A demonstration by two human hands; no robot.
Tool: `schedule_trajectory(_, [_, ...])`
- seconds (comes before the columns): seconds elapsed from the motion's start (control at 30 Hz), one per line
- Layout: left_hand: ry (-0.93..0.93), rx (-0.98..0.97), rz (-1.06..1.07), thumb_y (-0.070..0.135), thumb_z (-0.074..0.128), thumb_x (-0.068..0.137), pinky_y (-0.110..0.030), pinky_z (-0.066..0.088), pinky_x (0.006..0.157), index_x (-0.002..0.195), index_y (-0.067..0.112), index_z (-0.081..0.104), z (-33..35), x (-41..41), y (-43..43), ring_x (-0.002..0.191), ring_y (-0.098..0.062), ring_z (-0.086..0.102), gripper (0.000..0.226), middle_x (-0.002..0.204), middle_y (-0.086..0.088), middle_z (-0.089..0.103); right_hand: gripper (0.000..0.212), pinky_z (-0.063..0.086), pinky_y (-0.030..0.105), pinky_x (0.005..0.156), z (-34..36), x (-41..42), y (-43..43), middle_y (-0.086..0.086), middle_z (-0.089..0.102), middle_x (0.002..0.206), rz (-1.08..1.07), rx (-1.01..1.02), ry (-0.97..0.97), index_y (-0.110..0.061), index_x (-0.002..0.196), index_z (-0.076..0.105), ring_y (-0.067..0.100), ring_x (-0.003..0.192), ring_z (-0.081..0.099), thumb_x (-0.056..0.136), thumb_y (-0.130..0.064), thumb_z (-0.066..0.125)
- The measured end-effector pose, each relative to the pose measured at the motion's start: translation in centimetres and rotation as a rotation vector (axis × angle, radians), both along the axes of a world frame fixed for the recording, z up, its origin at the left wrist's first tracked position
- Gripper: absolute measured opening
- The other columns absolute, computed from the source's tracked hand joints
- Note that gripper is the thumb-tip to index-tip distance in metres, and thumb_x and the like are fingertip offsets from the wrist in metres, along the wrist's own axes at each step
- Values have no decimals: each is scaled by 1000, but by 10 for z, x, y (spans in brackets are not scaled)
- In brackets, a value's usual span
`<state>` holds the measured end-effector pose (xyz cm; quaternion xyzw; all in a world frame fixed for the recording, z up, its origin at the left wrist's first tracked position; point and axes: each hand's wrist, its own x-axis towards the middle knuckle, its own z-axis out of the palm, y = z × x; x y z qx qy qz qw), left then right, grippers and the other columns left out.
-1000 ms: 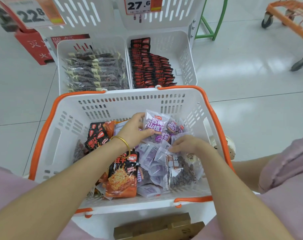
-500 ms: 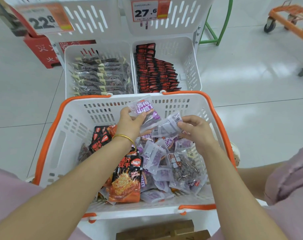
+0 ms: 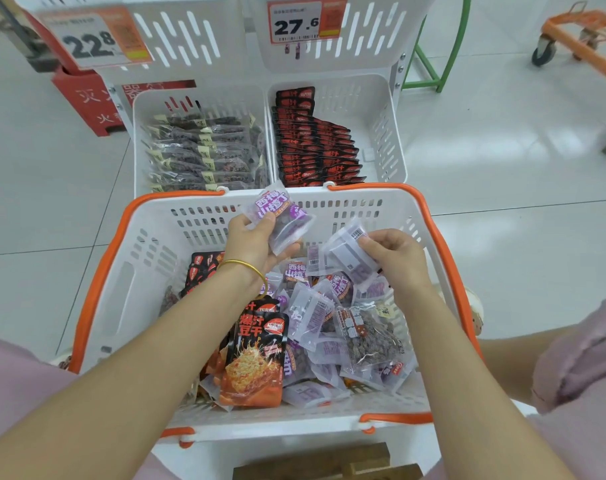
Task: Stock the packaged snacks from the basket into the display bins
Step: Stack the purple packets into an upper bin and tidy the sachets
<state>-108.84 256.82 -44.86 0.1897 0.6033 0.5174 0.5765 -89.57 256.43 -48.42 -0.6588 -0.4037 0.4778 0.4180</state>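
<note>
A white basket with an orange rim point(image 3: 97, 268) stands in front of me, holding several purple, orange and dark snack packs. My left hand point(image 3: 253, 244) grips a purple snack pack point(image 3: 281, 216) above the basket's far wall. My right hand point(image 3: 395, 258) pinches another purple pack point(image 3: 346, 252), back side up, just to the right of it. Beyond the basket are two white display bins: the left bin point(image 3: 139, 109) filled with clear packs of dark snacks, the right bin point(image 3: 384, 133) with a row of red-black packs along its left side.
Upper bins carry price tags 22.8 point(image 3: 93, 43) and 27.6 point(image 3: 298, 24). A red box point(image 3: 83, 102) stands at back left, a green frame point(image 3: 440, 57) and an orange trolley point(image 3: 585, 39) at back right. A wooden piece point(image 3: 329, 462) lies below the basket. Tiled floor surrounds.
Both hands rose out of the pile, each lifting a purple pack from the basket. In the last half second they held nearly the same position.
</note>
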Motion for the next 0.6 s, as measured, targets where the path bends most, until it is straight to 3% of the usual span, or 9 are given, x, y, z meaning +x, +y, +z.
schedule_trajectory(0.1, [51, 4, -40, 13, 51, 96, -35, 59, 55, 120, 9, 36, 3, -3, 0, 102, -34, 63, 29, 122, -18, 55, 9, 47, 29, 68, 5, -4, 0, -1, 61, 78, -56, 47, 20, -14, 85, 67, 17, 77, 57, 83, -21, 71])
schedule_trajectory(0.23, [93, 6, -154, 8, 51, 95, -38, 60, 62, 116, 16, 29, 2, 5, -8, 84, -24, 68, 31, 109, -15, 62, 7, 47, 9, 67, 26, -28, -4, 4, 63, 97, -282, 346, -23, -11, 90, 64, -1, 84, 60, 85, -14, 68])
schedule_trajectory(0.33, [32, 29, -210, 9, 52, 95, -40, 59, 66, 123, 12, 29, 0, 12, -10, 87, -26, 69, 36, 113, -20, 62, 9, 42, 3, 77, 35, -51, -12, 5, 56, 106, -151, 483, -149, -17, 93, 64, -14, 86, 53, 85, -14, 67])
schedule_trajectory(0.4, [-56, 50, -196, 12, 48, 97, -40, 59, 67, 126, 14, 26, 3, 12, -10, 84, -26, 69, 37, 105, -18, 65, 8, 41, 10, 84, 33, -60, -18, -2, 60, 102, 13, 535, -204, -19, 95, 67, -8, 94, 52, 87, -19, 64])
schedule_trajectory(0.5, [-94, 93, -185, 17, 42, 100, -44, 57, 79, 132, 14, 27, 4, 6, -9, 76, -24, 69, 35, 90, -8, 67, 21, 46, 19, 86, 31, -65, -24, -7, 65, 99, 110, 480, -2, -19, 96, 66, 1, 97, 58, 90, -10, 48])
schedule_trajectory(0.6, [-154, 101, -161, 28, 37, 102, -46, 56, 82, 132, 15, 34, 1, 3, -9, 86, -28, 69, 33, 110, -13, 64, 30, 50, 29, 91, 30, -67, -26, -3, 65, 108, 153, 439, 72, -18, 98, 54, 6, 104, 60, 83, 4, 41])
